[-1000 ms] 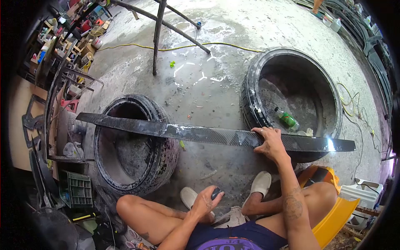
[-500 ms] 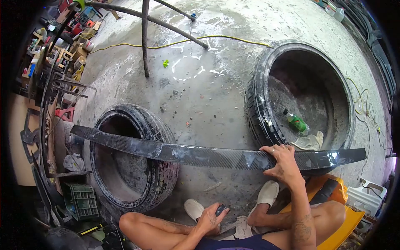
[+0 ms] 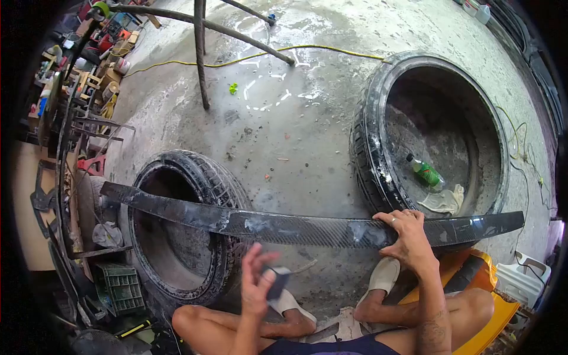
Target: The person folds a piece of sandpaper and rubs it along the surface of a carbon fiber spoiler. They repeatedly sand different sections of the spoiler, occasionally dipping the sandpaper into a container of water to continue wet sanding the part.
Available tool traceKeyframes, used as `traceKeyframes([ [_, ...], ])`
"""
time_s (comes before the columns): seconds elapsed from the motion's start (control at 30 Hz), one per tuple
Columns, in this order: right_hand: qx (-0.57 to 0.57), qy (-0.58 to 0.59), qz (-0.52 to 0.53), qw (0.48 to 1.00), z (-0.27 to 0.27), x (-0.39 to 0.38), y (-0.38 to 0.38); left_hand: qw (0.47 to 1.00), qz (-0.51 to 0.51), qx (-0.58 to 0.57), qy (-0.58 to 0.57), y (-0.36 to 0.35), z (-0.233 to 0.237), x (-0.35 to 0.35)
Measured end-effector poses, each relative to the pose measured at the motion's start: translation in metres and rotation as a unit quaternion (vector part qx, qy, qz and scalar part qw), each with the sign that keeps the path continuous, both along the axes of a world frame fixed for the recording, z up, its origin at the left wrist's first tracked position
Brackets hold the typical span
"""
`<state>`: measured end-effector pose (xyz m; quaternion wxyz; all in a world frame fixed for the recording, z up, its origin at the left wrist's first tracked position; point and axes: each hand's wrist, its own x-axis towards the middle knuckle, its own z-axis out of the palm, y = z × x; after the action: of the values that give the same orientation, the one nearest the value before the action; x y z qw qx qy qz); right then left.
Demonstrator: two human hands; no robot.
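Observation:
A long, dark carbon-fibre strip (image 3: 296,228) with whitish smears lies across two tyres, the left tyre (image 3: 228,195) and the larger right tyre (image 3: 368,148). My right hand (image 3: 409,238) grips the strip right of its middle, thumb at the near edge and fingers over the far edge. My left hand (image 3: 257,284) is raised just in front of the strip, left of centre and slightly blurred. It holds a small dark block (image 3: 278,283) by the thumb, with its other fingers lifted.
Inside the right tyre lie a green bottle (image 3: 426,171) and a whitish cloth (image 3: 444,201). A metal stand (image 3: 201,59) and a yellow cable (image 3: 319,47) are beyond. A green crate (image 3: 121,289) sits left, an orange panel (image 3: 488,313) right.
My left hand has risen leftward from near my foot toward the strip, with the dark block. My right hand still grips the strip, which appears slightly shifted right.

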<state>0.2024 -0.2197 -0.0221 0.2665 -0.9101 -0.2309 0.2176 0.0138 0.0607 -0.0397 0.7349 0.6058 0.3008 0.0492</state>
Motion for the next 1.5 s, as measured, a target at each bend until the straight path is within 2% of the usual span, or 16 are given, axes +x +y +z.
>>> traceKeyframes([
  [0.1, -0.001, 0.004, 0.006, 1.000, -0.001, 0.000, -0.002, 0.998, 0.056, 0.002, -0.029, 0.023, 0.013, 0.023],
  [0.3, 0.007, -0.023, 0.011, 1.000, -0.006, -0.004, -0.014, 0.994, 0.042, -0.090, -0.054, 0.041, 0.014, 0.031],
  [0.5, 0.005, 0.017, -0.003, 1.000, 0.009, 0.002, -0.062, 0.992, 0.002, -0.109, -0.068, 0.005, 0.022, 0.013],
  [0.73, -0.071, 0.016, 0.009, 0.997, 0.017, -0.005, -0.109, 0.987, -0.018, -0.143, -0.076, -0.042, 0.031, -0.006],
  [0.9, -0.110, 0.032, -0.028, 0.993, 0.011, -0.010, -0.135, 0.981, -0.038, -0.184, -0.052, -0.069, 0.028, -0.016],
  [1.0, -0.162, 0.042, -0.044, 0.985, -0.003, -0.012, -0.146, 0.981, -0.044, -0.186, -0.033, -0.085, 0.022, -0.024],
  [1.1, -0.139, 0.041, -0.063, 0.987, -0.008, -0.016, -0.145, 0.983, -0.055, -0.171, -0.029, -0.088, 0.013, -0.031],
  [1.2, -0.173, 0.045, -0.057, 0.982, -0.002, -0.021, -0.138, 0.989, -0.061, -0.131, -0.025, -0.081, 0.015, -0.039],
  [1.3, -0.191, 0.039, -0.053, 0.979, 0.014, -0.031, -0.127, 0.990, -0.127, -0.068, -0.011, -0.075, 0.028, -0.050],
  [1.37, -0.180, -0.039, -0.078, 0.980, 0.028, -0.043, -0.114, 0.990, -0.132, -0.043, -0.008, -0.075, 0.031, -0.059],
  [1.4, -0.177, -0.121, -0.081, 0.973, 0.041, -0.057, -0.101, 0.991, -0.130, -0.026, -0.006, -0.074, 0.031, -0.063],
  [1.47, 0.030, -0.083, -0.066, 0.994, 0.061, -0.077, -0.079, 0.991, -0.131, -0.010, -0.004, -0.076, 0.030, -0.065],
  [1.5, 0.160, -0.062, -0.064, 0.983, 0.068, -0.095, -0.060, 0.992, -0.124, -0.005, -0.011, -0.078, 0.027, -0.064],
])
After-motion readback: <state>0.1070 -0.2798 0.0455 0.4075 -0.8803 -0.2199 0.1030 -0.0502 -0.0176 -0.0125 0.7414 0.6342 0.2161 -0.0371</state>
